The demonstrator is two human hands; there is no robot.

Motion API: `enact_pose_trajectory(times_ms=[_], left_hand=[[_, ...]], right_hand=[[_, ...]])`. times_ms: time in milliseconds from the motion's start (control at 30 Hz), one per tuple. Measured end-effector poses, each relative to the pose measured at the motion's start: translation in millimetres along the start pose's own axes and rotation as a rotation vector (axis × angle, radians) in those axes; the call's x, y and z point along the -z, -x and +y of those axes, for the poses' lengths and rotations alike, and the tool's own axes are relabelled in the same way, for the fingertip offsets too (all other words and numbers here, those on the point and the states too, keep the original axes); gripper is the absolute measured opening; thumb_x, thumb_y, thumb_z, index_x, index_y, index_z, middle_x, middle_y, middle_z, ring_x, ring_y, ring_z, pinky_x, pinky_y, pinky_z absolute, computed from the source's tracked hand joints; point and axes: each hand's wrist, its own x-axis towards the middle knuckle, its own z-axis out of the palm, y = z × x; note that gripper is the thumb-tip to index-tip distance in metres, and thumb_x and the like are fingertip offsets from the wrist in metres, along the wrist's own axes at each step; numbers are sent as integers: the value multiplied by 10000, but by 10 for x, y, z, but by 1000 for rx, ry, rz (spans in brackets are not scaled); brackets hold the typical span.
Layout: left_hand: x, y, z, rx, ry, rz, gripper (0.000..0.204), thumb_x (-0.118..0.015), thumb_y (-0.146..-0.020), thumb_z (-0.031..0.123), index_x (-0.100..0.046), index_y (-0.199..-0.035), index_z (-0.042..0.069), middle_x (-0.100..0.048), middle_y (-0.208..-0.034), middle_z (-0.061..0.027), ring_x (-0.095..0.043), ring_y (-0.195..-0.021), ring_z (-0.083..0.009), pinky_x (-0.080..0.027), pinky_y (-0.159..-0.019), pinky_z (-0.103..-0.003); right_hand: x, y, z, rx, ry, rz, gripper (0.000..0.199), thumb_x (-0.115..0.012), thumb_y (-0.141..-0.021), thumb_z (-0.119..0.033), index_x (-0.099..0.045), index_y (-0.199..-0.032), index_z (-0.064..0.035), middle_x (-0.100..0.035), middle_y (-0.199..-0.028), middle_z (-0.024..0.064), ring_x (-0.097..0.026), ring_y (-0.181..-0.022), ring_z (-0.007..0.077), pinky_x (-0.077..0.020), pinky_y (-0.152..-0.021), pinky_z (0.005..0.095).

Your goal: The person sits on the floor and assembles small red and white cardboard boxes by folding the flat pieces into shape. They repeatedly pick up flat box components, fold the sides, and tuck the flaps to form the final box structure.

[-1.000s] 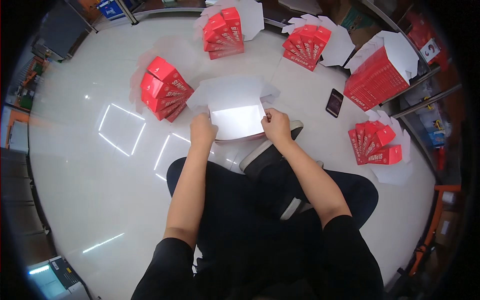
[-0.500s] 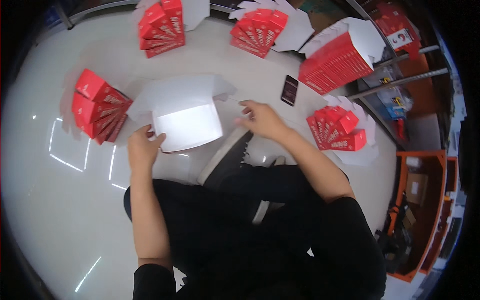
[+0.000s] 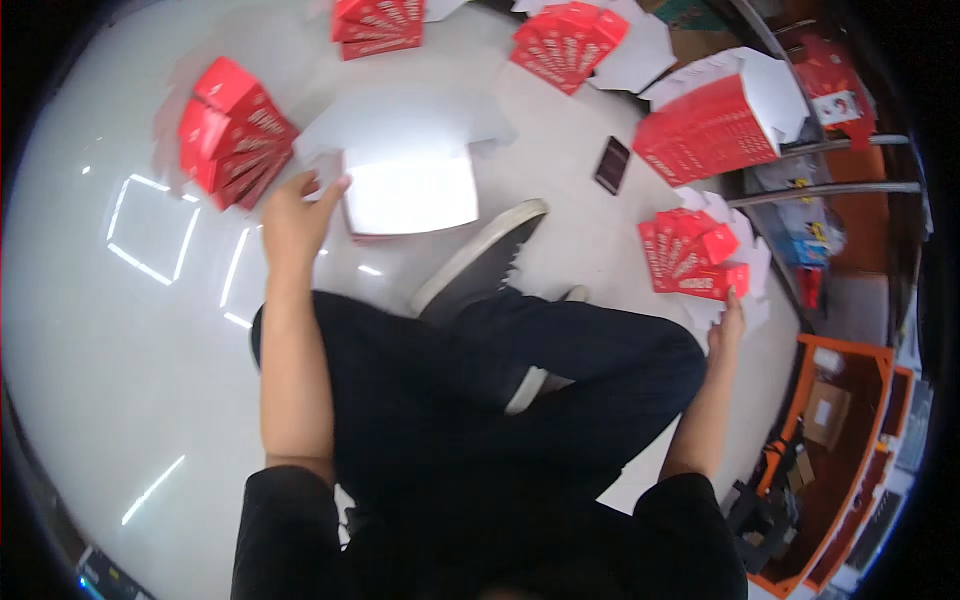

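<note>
A half-folded carton (image 3: 412,192) lies on the floor in front of me, its white inside facing up and its flaps spread at the far side. My left hand (image 3: 296,225) is at its left edge, thumb and fingers apart, with the thumb tip close to the carton's side; whether they touch is hard to tell. Far to the right, my right hand (image 3: 728,322) has its fingertips closed on the near edge of a red carton (image 3: 716,281), the lowest of a fanned stack (image 3: 668,250) of flat red cartons with white flaps.
More fanned red cartons lie at the left (image 3: 235,135), far left (image 3: 380,25) and far middle (image 3: 570,45). A thick row of cartons (image 3: 705,125) stands at the far right, near a phone (image 3: 612,166). Metal shelving (image 3: 850,190) and an orange bin (image 3: 845,345) border the right side.
My right hand has moved from beside the white carton rightward to the red stack. My left hand stays by the carton's left edge. The view has shifted, so the floor items appear higher.
</note>
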Motion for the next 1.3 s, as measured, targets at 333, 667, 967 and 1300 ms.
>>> enact_pose_trajectory(times_ms=[333, 667, 967, 1300], left_hand=[[166, 465, 537, -142, 517, 177, 444, -793, -861, 324, -714, -1111, -34, -750, -939, -120, -720, -835, -189, -560, -767, -312], [-154, 781, 929, -209, 921, -99, 471, -647, -924, 171, -568, -1336, -42, -652, -1101, -80, -599, -944, -135, -497, -757, -305], [58, 96, 138, 7, 1032, -171, 376, -689, -922, 219, -666, -1196, -38, -689, -1032, -51, -649, -920, -129, -491, -823, -250], [122, 169, 273, 0, 936, -356, 643, -727, -900, 357, -549, -1394, -15, -674, -1184, -96, -660, -1013, -156, -539, -798, -284]], right_hand=[[-247, 1328, -1477, 758, -426, 145, 214, -664, -974, -135, -602, -1089, 34, -687, -989, 105, -672, -867, 170, -573, -789, 298], [-2164, 3892, -1143, 1776, 239, -773, 213, -734, -742, -262, -666, -878, -113, -603, -791, 20, -582, -753, 202, -439, -705, 382], [-2623, 3445, -1440, 692, 9, -787, 539, -636, -951, -458, -542, -1239, -12, -625, -1075, 169, -596, -1056, 289, -474, -897, 409], [-2974, 3167, -1061, 97, -247, -1067, 405, -567, -1002, -341, -558, -1288, -53, -634, -1126, 135, -578, -1019, 196, -441, -907, 319]])
